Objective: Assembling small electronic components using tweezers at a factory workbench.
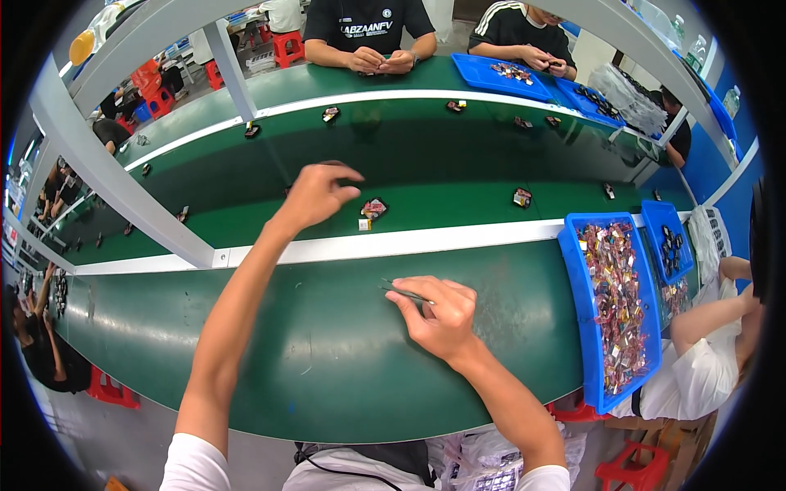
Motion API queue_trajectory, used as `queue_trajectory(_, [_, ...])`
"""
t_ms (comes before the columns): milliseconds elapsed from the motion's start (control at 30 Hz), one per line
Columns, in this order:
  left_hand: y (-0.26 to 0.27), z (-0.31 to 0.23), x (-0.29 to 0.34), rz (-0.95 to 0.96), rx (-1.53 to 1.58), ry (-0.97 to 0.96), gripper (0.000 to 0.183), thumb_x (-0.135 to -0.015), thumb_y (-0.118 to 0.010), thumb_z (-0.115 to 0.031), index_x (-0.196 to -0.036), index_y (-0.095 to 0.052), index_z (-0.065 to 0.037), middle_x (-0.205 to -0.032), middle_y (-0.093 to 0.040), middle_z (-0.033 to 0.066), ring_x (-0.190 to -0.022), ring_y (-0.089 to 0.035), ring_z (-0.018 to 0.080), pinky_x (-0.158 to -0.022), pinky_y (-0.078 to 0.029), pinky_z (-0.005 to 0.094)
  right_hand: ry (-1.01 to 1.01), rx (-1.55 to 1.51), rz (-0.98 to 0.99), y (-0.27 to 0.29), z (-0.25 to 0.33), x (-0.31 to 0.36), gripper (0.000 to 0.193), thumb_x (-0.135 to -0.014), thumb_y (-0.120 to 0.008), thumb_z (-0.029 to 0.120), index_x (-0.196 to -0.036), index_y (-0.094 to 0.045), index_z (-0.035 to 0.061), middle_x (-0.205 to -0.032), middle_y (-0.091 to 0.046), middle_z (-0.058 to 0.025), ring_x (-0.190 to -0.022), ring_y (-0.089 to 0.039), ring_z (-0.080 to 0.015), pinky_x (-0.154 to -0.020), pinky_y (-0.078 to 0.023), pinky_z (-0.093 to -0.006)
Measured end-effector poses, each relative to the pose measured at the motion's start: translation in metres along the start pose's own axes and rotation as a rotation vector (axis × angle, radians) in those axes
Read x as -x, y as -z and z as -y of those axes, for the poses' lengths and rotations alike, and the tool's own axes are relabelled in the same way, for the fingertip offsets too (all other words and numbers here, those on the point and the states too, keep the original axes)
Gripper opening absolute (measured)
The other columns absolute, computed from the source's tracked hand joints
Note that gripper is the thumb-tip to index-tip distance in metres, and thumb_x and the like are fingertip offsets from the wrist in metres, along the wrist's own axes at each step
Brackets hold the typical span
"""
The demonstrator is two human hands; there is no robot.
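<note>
L hand, slightly blurred, hangs over the green belt beyond the white rail: half open, fingers curled, thumb apart w/ a gap btwn. Can't tell if anything's tucked in the palm. Nearest to it, just off its fingertips btwn 3 & 4 o'clock, is a small black-and-pink part w/ a white-and-yellow tag, flat on the belt, apart from the hand.

R hand is above the worktop, nearer side of the rail: thumb & index pinched on thin metal tweezers, tips slightly apart, pointing btwn 9 & 10 o'clock; other fingers folded in. From the R hand, the tagged part is at 11 o'clock, well apart from the tips.

Also from the R hand: big blue tray at 3 o'clock, full of small pink/yellow pcs; smaller blue tray w/ black pcs btwn 2 & 3; another small part on the belt at 1 o'clock.
</note>
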State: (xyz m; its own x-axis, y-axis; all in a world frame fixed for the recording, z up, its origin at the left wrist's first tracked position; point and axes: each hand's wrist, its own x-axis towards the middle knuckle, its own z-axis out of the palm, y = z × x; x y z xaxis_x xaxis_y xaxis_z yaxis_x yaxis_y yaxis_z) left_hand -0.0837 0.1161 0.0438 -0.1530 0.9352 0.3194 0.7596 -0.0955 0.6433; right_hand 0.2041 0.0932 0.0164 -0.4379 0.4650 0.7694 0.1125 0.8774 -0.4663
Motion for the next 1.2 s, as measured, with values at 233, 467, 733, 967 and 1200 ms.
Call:
queue_trajectory(233, [-0.022, -0.01, -0.023, 0.325, -0.106, -0.068, 0.029, -0.078, -0.08, -0.004, -0.107, -0.076, -0.005, -0.105, -0.073, 0.0085, -0.071, -0.061, 0.019, -0.067, -0.051, 0.0349, -0.012, -0.005, 0.002, 0.0, 0.001, -0.002, 0.014, -0.076, -0.085, 0.007, -0.084, -0.073, 0.0074, -0.082, -0.076, -0.0052, -0.057, -0.068, -0.0199, -0.05, -0.047, -0.0284])
queue_trajectory(467, [-0.011, 0.012, -0.023, 0.307, -0.079, 0.043, 0.016, -0.081, -0.079, -0.006, -0.095, -0.074, -0.001, -0.082, -0.07, 0.0072, -0.066, -0.06, 0.015, -0.063, -0.049, 0.033, -0.001, -0.008, -0.001, -0.001, 0.002, -0.004, 0.014, -0.076, -0.084, 0.007, -0.084, -0.073, 0.007, -0.082, -0.076, -0.0053, -0.059, -0.069, -0.0202, -0.051, -0.047, -0.0284])
queue_trajectory(733, [0.022, -0.015, 0.014, 0.307, 0.177, 0.396, 0.007, -0.09, -0.068, -0.004, -0.089, -0.064, 0.001, -0.07, -0.066, 0.0031, -0.048, -0.052, 0.0072, -0.044, -0.035, 0.0253, -0.185, -0.115, 0.0, 0.001, 0.002, -0.002, 0.015, -0.076, -0.086, 0.006, -0.083, -0.073, 0.0043, -0.083, -0.077, -0.0044, -0.042, -0.046, -0.0102, -0.045, -0.037, -0.0249])
queue_trajectory(967, [-0.011, -0.046, 0.088, 0.02, 0.662, 0.512, 0.019, -0.095, -0.068, -0.011, -0.105, -0.069, 0.005, -0.073, -0.068, 0.0047, -0.045, -0.054, 0.0064, -0.039, -0.031, 0.0217, -0.737, -0.694, -0.036, 0.009, -0.002, -0.006, 0.012, -0.087, -0.08, 0.002, -0.095, -0.073, -0.0032, -0.071, -0.066, 0.0017, -0.048, -0.04, 0.0001, -0.043, -0.028, -0.0213])
queue_trajectory(1200, [-0.053, -0.067, 0.133, -0.058, 0.879, 0.465, 0.02, -0.096, -0.067, -0.007, -0.108, -0.069, 0.008, -0.079, -0.07, 0.0097, -0.053, -0.062, 0.0106, -0.042, -0.043, 0.0229, -0.635, -0.638, -0.017, 0.0, -0.004, 0.001, 0.009, -0.089, -0.077, 0.001, -0.095, -0.072, -0.0034, -0.07, -0.063, 0.0039, -0.052, -0.042, 0.0018, -0.047, -0.029, -0.0181])
